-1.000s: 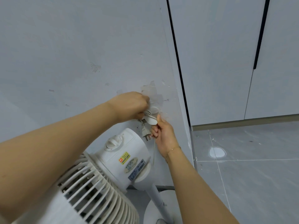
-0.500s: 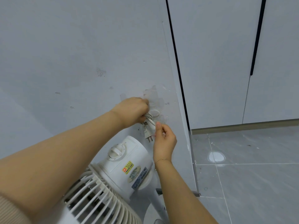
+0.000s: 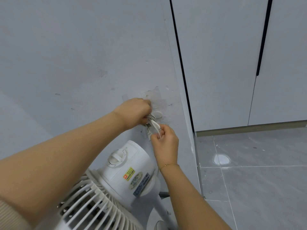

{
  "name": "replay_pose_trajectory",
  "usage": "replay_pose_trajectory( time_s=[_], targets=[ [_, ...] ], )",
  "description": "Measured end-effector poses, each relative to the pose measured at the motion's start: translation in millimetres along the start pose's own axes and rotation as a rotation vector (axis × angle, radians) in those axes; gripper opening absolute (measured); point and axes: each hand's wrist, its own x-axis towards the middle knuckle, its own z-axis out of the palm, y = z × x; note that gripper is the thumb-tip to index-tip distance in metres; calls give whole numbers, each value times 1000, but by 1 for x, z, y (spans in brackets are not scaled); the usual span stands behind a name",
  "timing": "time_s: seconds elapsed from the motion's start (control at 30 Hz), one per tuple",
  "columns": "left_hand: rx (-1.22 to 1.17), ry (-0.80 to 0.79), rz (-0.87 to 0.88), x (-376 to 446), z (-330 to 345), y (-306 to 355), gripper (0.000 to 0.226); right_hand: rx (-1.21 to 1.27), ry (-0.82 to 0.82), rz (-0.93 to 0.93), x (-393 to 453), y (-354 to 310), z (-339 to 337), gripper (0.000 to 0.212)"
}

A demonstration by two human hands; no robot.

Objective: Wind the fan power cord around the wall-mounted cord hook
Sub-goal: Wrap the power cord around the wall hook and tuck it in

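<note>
Visibility is limited at the work point: my left hand [image 3: 132,112] covers most of the cord hook [image 3: 157,115], of which only a pale rounded part shows at the wall [image 3: 66,55], over a patch of clear tape. How the hook is fixed cannot be made out. One white power cord [image 3: 155,124] is present. Several turns of it lie bunched at the hook under my left fingers, which are closed over the coil; the number of turns cannot be counted. One plug [image 3: 149,130] hangs just below the coil, its prongs hidden behind my right hand [image 3: 165,141]. My right hand is pinched shut on a loop of the cord just below and right of the hook, thumb and forefinger meeting on it. One thin bracelet [image 3: 169,165] sits at that wrist.

One white fan [image 3: 126,170] stands below my hands, near the wall: one round dial on top, two labels on the motor housing, print too small to read. Its grille is cut off by the lower edge, and its pole and base are only partly seen. Two cabinet doors [image 3: 221,63] stand at right above grey floor tiles [image 3: 257,188].
</note>
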Motion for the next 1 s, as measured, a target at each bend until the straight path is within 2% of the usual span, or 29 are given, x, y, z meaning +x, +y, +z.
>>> replay_pose_trajectory(
  time_s=[0.13, 0.23, 0.33, 0.4, 0.53, 0.6, 0.67, 0.77, 0.93, 1.0],
  targets=[
    [58, -50, -20, 0, -4, 7, 24, -282, 5, -229, 8, 4, -11, 6],
    [140, -89, 6, -3, -8, 11, 25, -455, -80, -403, 16, 7, -16, 12],
    [152, -90, 35, -8, -6, 11, 24, -437, -233, -503, 22, 10, -31, 19],
    [118, -68, 39, -11, -4, 9, 22, -338, -358, -426, 26, 10, -38, 22],
    [88, -39, 54, -11, -1, 8, 20, -25, -345, -75, 28, 8, -34, 23],
    [39, 56, 109, -10, 4, 4, 17, 191, -349, 110, 27, 8, -32, 21],
    [12, 143, 167, -12, 8, -1, 14, 361, -387, 247, 26, 6, -33, 18],
    [3, 182, 199, -14, 9, -5, 17, 577, -502, 442, 28, 8, -35, 23],
    [-75, 197, 174, -13, 10, -6, 18, 665, -469, 504, 29, 9, -26, 24],
    [-100, 175, 166, -12, 9, -8, 22, 799, -457, 561, 28, 9, -21, 25]
  ],
)
